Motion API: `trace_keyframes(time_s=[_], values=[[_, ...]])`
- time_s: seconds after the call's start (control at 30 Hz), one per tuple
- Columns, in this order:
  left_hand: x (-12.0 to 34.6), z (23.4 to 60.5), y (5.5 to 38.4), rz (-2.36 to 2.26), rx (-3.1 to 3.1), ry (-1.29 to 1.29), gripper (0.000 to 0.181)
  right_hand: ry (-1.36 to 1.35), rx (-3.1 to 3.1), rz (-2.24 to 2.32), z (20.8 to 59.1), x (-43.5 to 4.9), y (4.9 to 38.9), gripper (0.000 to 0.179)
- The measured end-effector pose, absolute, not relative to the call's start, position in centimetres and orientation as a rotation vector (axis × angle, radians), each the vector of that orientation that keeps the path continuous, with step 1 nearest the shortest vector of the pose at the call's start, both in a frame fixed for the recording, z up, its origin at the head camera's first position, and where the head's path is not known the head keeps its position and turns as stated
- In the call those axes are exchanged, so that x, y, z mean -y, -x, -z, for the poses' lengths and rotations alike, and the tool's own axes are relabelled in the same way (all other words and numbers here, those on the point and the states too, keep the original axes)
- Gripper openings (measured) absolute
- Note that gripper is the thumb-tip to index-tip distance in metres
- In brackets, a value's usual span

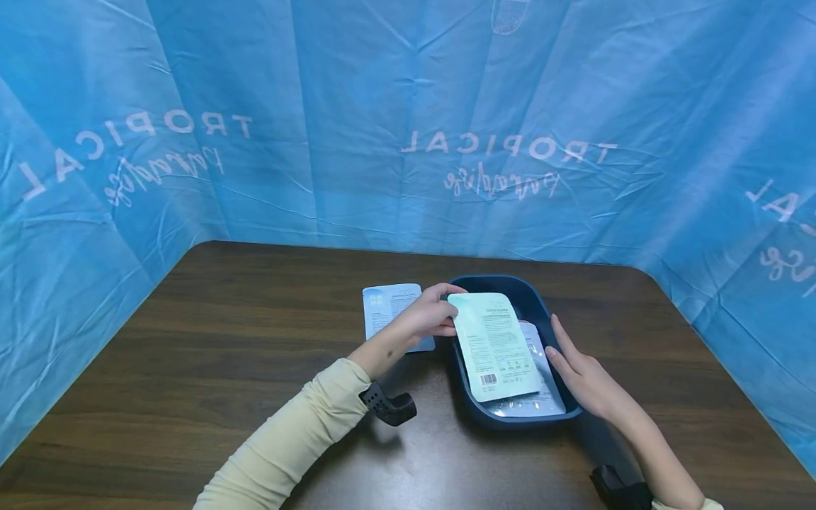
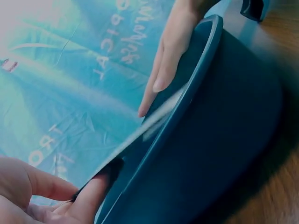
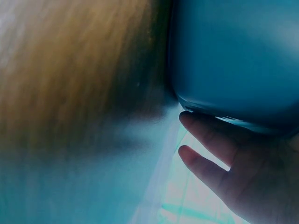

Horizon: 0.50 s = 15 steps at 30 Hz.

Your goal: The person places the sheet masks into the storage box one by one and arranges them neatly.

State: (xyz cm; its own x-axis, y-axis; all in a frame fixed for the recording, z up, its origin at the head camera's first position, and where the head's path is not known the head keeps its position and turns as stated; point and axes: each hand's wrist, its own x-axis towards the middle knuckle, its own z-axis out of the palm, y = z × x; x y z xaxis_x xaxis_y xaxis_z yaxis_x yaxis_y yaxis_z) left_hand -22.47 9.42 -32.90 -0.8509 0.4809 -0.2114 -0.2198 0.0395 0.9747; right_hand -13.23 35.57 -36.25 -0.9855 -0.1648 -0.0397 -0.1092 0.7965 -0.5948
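My left hand (image 1: 430, 315) pinches the upper left edge of a pale green sheet-mask packet (image 1: 494, 347) with printed text and a barcode. The packet lies slanted over a dark blue plastic bin (image 1: 510, 423), and in the left wrist view it shows almost edge-on above the bin's rim (image 2: 216, 28). Beneath it, a silvery-white packet (image 1: 542, 400) lies in the bin, partly covered. With fingers extended, my right hand (image 1: 593, 386) rests against the bin's right side; the right wrist view shows its fingertips (image 3: 189, 119) right at the bin wall.
A light blue and white packet (image 1: 385, 304) lies on the brown wooden table (image 1: 255, 340) left of the bin, partly behind my left hand. Blue printed sheeting (image 1: 357, 177) hangs round the table's back and sides. Black bands (image 1: 392, 409) are on both wrists.
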Motion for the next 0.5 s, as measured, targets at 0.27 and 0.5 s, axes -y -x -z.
trace_keyframes(time_s=[0.27,0.5], values=[[-11.0,33.1,21.6,-1.8,-1.827,-0.372,0.048,0.232,-2.882,0.967,36.2,-35.6,13.3,0.066],[-12.4,33.2,21.0,-1.675,-1.872,-0.399,0.058,0.242,-2.887,0.968,36.3,-35.8,13.3,0.066]])
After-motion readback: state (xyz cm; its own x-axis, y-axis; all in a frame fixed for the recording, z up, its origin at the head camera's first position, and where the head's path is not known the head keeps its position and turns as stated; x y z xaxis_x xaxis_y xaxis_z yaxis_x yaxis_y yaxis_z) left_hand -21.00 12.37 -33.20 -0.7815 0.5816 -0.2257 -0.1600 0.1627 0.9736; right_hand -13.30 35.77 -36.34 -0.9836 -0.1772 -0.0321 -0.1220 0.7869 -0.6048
